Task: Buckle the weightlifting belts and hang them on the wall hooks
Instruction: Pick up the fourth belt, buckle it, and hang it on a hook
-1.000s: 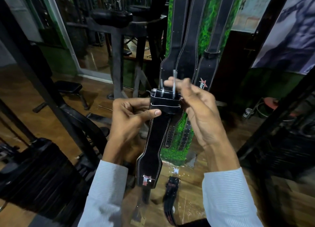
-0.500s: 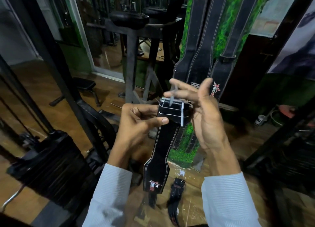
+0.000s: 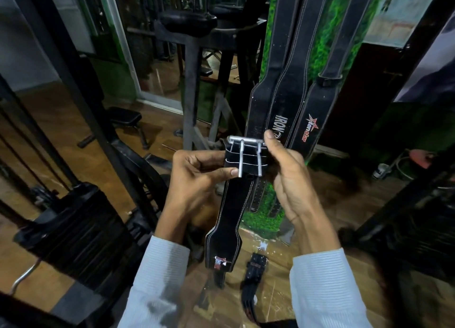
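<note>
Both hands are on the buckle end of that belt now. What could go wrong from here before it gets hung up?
The two prongs lie flat over the held belt; I cannot tell they sit in holes, so the buckle may not be fastened. The left hand and right hand grip only the top, so the hanging tail could swing into the belt on the floor. The hanging belts crowd the wall.

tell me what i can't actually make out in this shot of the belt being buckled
Head view only:
- Wall hooks: cut off by the top edge; the hanging belts run out of frame.
- Whether the prongs sit in holes: the folded strap of the held belt covers them.
- Right hand fingertips: hidden behind the buckle.
- Left hand fingers: behind the strap.
- Belt on the floor: dark, partly cut off.
</note>
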The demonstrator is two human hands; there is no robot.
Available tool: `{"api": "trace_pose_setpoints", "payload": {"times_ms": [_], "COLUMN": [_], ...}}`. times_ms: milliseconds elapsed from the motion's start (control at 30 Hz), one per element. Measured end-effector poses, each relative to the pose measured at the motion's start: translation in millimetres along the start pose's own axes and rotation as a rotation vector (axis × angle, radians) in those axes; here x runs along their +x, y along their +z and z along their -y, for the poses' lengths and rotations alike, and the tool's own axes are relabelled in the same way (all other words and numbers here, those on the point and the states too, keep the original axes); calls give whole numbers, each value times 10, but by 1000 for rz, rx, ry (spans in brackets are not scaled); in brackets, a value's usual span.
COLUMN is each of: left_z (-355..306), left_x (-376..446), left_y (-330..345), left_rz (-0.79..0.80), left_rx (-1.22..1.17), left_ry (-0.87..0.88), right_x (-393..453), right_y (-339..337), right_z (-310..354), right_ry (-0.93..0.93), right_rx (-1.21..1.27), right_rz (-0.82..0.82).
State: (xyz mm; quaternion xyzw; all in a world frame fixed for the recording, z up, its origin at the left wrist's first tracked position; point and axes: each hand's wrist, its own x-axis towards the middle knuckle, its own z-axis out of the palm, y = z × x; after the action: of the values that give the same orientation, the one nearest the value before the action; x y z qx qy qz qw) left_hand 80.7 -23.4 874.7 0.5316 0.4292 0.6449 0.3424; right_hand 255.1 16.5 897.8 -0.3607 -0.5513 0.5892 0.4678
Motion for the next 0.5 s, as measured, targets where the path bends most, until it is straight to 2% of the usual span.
{"api": "trace_pose_setpoints", "payload": {"times_ms": [167, 500], "left_z": [39, 25], "left_x": [20, 187], "left_y": [196, 919], "left_rz": [-13, -52], "left_rx": [3, -66], "left_ry": [-10, -16], "right_x": [60, 267], "right_y": [-205, -759], "right_z": [-10, 51], "right_ry": [-223, -294], "right_rx": [100, 253], "right_rz": [-60, -105]}}
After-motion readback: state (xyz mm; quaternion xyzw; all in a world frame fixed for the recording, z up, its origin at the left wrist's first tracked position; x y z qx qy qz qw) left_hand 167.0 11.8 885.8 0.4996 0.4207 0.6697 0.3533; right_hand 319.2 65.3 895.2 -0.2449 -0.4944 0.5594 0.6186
